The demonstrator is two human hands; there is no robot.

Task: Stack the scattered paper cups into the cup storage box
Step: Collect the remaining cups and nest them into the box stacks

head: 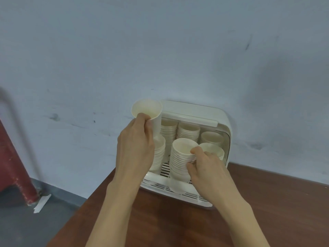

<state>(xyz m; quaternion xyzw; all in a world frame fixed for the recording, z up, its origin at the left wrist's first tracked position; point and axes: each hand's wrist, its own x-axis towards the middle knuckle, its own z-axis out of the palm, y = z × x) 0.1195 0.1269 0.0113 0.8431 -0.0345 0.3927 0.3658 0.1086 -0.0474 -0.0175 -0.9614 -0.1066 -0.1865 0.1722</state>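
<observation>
A cream cup storage box (222,114) stands on the wooden table against the wall, its front open, with several stacks of paper cups inside. My left hand (135,148) grips a single white paper cup (147,109) by its side, lifted above the box's left front corner, mouth towards me. My right hand (206,166) holds a tall stack of nested cups (181,157) at the box's front middle, thumb at the top rim, fingers round its side. The stack's base sits on the slatted floor at the front edge. Another stack (160,152) lies partly hidden behind my left hand.
The brown wooden table (267,202) carries the box at its far edge, against a pale blue wall (160,50). To the left, beyond the table, there is a grey floor with a red post (19,172) and a scrap of white tape (41,203).
</observation>
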